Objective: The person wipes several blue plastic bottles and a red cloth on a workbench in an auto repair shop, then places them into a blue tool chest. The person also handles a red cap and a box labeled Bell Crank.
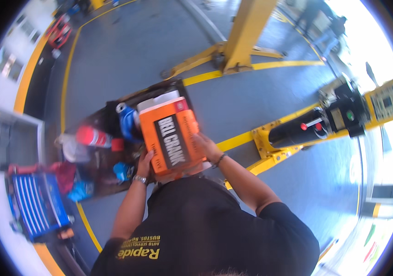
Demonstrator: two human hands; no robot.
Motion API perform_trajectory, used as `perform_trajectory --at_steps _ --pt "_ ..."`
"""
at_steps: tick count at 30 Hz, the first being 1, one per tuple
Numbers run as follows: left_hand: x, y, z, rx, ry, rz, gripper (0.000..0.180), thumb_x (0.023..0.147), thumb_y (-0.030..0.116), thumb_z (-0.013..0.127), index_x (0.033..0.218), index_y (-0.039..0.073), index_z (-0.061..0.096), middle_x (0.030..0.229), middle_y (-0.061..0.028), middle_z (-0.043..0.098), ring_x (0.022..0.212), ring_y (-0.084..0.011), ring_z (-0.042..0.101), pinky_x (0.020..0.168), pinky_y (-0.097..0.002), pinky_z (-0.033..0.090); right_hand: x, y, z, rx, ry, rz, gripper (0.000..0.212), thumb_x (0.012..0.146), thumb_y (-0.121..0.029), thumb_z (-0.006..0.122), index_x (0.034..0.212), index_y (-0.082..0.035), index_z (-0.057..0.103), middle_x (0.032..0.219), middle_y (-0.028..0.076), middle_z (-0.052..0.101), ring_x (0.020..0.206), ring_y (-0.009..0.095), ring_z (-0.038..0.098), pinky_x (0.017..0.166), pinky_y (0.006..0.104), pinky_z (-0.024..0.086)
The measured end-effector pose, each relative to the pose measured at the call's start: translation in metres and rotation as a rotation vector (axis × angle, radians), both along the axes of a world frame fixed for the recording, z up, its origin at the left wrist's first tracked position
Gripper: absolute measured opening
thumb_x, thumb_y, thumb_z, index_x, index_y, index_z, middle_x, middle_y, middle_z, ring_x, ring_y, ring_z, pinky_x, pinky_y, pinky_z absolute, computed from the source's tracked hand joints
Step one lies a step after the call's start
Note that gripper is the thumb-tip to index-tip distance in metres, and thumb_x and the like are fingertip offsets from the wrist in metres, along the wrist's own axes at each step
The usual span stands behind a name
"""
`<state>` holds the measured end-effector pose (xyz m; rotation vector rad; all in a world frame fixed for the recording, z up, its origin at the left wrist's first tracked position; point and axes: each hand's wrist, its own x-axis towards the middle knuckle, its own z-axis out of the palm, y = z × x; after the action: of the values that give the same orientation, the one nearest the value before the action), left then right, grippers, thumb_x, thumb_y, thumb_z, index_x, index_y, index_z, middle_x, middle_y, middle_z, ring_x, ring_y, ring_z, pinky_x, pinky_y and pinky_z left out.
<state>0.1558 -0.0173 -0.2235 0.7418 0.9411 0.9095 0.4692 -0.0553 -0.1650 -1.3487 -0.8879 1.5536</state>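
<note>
An orange cardboard box [188,142] with a dark printed panel is held in front of my body, over a dark work cart [109,158]. My left hand [145,163] grips its lower left edge, thumb toward the front face. Along the right side, my right hand [208,148] is pressed against the box, its fingers partly hidden. A white box or flap [165,98] shows just behind the orange one. Beside the box on the cart stand a blue container [128,120] and a red-and-white can [94,136], both blurred.
The cart also carries a whitish container [74,149] and blue cloth-like items [122,171]. A blue tool chest [40,202] stands at left. Yellow lift posts [249,34] rise ahead and right, one with a black power unit [293,128]. People [329,34] are far off at upper right.
</note>
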Motion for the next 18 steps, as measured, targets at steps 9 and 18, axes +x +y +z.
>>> perform_trajectory --at_steps 9,18 --pt "0.005 -0.005 0.023 -0.038 0.023 0.001 0.075 0.095 0.042 0.07 0.151 -0.001 0.042 0.141 -0.0143 0.06 0.128 -0.0242 0.06 0.109 -0.0388 0.049 0.002 0.003 0.011 -0.118 0.148 0.001 0.082 0.106 -0.044 0.061 0.159 0.008 0.027 0.152 0.016 0.051 0.14 0.021 0.049 0.115 0.0333 0.041" --pt "-0.001 -0.002 0.011 -0.053 0.035 -0.025 0.072 0.098 0.045 0.065 0.15 0.001 0.044 0.142 -0.0138 0.06 0.128 -0.0235 0.061 0.108 -0.0382 0.049 0.007 0.002 -0.007 -0.113 0.093 0.01 0.08 0.105 -0.041 0.062 0.159 0.008 0.029 0.152 0.016 0.051 0.139 0.021 0.049 0.114 0.0331 0.041"
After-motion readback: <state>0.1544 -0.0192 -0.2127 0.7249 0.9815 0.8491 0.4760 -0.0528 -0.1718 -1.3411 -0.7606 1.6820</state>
